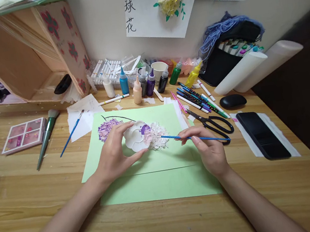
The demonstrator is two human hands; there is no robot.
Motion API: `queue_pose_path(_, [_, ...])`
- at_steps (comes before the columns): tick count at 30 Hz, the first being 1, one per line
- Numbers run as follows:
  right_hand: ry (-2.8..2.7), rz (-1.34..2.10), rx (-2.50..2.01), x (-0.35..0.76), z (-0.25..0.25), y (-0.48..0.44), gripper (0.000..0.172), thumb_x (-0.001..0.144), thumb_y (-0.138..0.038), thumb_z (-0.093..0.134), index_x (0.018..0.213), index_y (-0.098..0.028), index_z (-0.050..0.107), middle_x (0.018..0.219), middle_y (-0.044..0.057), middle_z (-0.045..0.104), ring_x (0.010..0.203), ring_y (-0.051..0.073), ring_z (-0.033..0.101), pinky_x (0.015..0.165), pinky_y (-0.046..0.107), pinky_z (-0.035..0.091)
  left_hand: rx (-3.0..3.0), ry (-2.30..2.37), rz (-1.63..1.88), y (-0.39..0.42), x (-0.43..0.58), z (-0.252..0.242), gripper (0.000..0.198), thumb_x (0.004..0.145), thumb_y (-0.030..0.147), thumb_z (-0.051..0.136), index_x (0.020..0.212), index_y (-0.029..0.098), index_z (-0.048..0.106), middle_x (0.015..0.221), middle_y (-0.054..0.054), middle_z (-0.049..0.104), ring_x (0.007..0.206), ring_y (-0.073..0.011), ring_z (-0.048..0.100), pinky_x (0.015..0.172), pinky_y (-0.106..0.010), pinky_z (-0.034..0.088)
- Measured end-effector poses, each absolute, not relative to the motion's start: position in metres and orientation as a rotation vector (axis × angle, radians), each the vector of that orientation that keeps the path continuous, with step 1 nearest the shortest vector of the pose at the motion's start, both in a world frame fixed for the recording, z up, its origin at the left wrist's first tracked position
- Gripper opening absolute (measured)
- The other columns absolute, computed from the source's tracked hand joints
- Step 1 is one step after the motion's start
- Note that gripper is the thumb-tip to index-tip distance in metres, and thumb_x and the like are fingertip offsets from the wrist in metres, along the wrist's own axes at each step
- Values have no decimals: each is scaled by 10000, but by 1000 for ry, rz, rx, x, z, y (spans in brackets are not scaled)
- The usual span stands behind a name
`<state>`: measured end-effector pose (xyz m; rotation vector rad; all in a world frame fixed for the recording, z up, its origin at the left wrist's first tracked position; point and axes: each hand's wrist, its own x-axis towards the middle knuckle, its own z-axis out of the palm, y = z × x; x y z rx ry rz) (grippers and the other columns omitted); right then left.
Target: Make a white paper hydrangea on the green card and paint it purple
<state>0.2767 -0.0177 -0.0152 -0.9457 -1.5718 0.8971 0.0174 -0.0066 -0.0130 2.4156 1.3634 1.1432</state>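
Note:
My left hand (116, 151) grips a white flower-shaped paint palette (134, 138) by its edges, thumb below and fingers above. Purple paint and pale pink paint sit in its right-hand wells. Between the fingers of my right hand (206, 145) is a thin blue paintbrush (170, 137), its tip at the pink paint. Under and beside the palette, a cluster of white paper scraps (160, 140) is on green paper (104, 165). A purple and pink paper-scrap flower (107, 129) lies to the left, partly behind my left hand, with a dark curved line above.
Paint bottles (123, 81) and markers (105, 72) line the wall. Right of the paper lie pens (193, 98), black scissors (211, 122), a mouse (232, 101) and a phone (259, 134). Leftward are a second brush (72, 133), a large brush (48, 137) and a sectioned box (24, 134).

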Motion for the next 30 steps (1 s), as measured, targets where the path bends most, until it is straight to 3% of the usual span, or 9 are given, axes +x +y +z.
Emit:
queue_pose_path(13, [-1667,958,-963,276,-17,-20,202,961,-229,473,959,-245,674,891,27,666,795,159,594,729,298,487,2439,1316,1144,-9,18,-14,679,754,356,753,1310,201,395,1240,-126,585,1166,-259,552,960,-397,489])
queue_pose_path(20, [-1276,909,-1045,284,-25,-7,187,940,-224,485,918,-237,671,882,13,667,785,148,593,715,280,464,2386,1413,1136,-7,15,-15,685,757,364,749,1313,187,389,1214,-130,579,1125,-252,565,924,-385,510])
queue_pose_path(25, [-1433,873,-1160,283,-29,0,159,933,-253,510,909,-229,666,879,10,660,755,136,571,710,269,467,2355,1502,1185,-5,13,-16,685,752,355,755,1305,175,394,1209,-136,573,1103,-251,574,893,-379,523])
queue_pose_path(30, [-1535,786,-1183,281,-30,-2,161,948,-257,488,942,-237,648,924,17,651,844,150,584,738,272,475,2346,1537,1216,-5,12,-14,689,748,355,758,1308,188,393,1217,-129,577,1093,-252,580,882,-382,527])
